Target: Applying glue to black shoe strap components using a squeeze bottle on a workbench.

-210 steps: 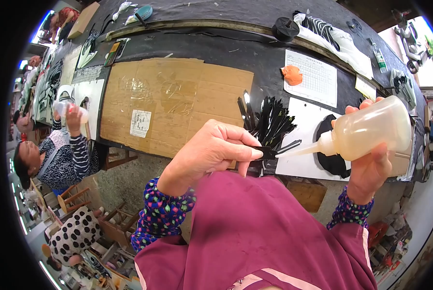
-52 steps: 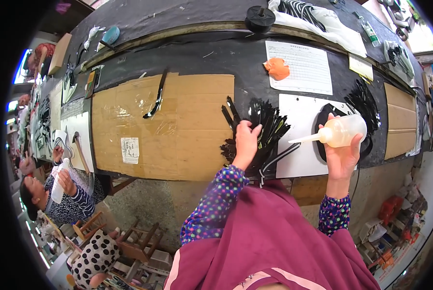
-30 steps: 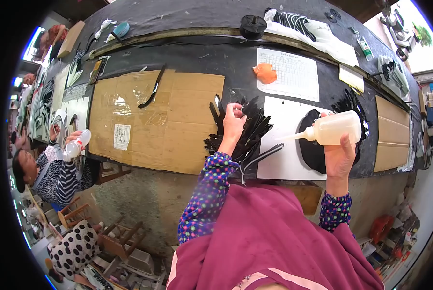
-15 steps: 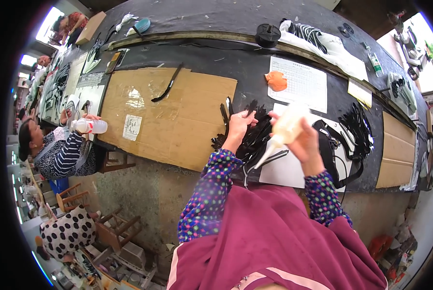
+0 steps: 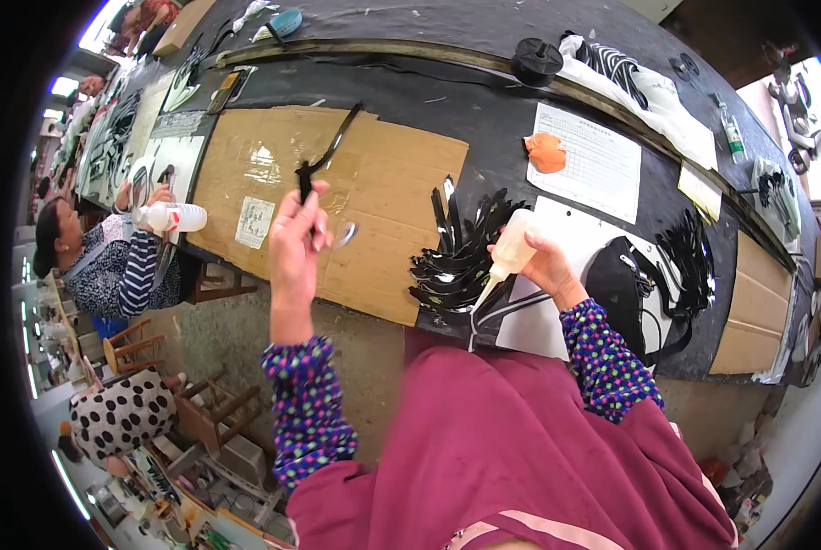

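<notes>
My left hand [image 5: 298, 229] is closed over the cardboard sheet [image 5: 392, 174], its fingers pinching a black strip [image 5: 305, 181]. A shiny curved end shows beside the fingers. Another black strip [image 5: 341, 137] lies on the cardboard just beyond and seems to meet the held one. My right hand [image 5: 552, 266] is wrapped round a pale, translucent squeeze bottle [image 5: 516, 246], its long thin nozzle tilted down and to the left. Under and beside the nozzle spreads a pile of shiny black strips [image 5: 447, 270], partly on the cardboard's right edge.
A white sheet [image 5: 520, 330] and a black bag [image 5: 617, 284] lie at right, near more black strips [image 5: 690, 257]. Farther back are a printed paper [image 5: 603, 165], an orange scrap [image 5: 546, 153], a long rail [image 5: 383, 50] and a black spool [image 5: 537, 60]. A co-worker [image 5: 108, 247] sits at left, holding a bottle.
My left hand has moved left from the black pile to above the cardboard, now with a black strip in its fingers. The squeeze bottle has shifted slightly left and down in my right hand.
</notes>
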`<action>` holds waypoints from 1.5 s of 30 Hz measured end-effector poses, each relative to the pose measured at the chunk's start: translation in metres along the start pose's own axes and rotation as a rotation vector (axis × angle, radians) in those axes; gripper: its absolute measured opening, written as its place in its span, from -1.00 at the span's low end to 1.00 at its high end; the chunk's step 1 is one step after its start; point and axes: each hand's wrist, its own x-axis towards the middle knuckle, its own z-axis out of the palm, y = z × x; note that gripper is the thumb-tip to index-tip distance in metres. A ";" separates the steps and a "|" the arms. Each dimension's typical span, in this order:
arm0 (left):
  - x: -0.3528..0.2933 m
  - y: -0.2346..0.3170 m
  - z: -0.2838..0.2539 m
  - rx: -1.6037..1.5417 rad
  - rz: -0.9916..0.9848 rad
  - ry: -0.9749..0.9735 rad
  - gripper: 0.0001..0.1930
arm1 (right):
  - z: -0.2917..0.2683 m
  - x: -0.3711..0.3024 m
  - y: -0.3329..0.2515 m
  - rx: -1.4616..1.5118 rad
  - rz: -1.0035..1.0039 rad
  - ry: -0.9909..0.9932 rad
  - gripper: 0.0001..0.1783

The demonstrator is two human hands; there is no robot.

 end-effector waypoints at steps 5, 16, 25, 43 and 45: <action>-0.066 0.012 0.035 0.273 -0.349 -0.231 -0.82 | 0.064 -0.035 -0.038 -0.007 -0.093 -0.097 -0.35; -0.111 0.035 0.080 0.080 -0.524 -0.493 -0.76 | 0.182 -0.128 -0.092 -0.446 -0.729 0.038 0.01; -0.114 0.043 0.081 0.040 -0.518 -0.564 -0.83 | 0.193 -0.140 -0.094 -0.574 -0.730 -0.015 -0.04; -0.112 0.042 0.080 0.062 -0.536 -0.554 -0.84 | 0.200 -0.138 -0.095 -0.649 -0.676 -0.107 -0.08; -0.110 0.043 0.082 0.077 -0.539 -0.562 -0.84 | 0.202 -0.137 -0.093 -0.650 -0.683 -0.081 -0.08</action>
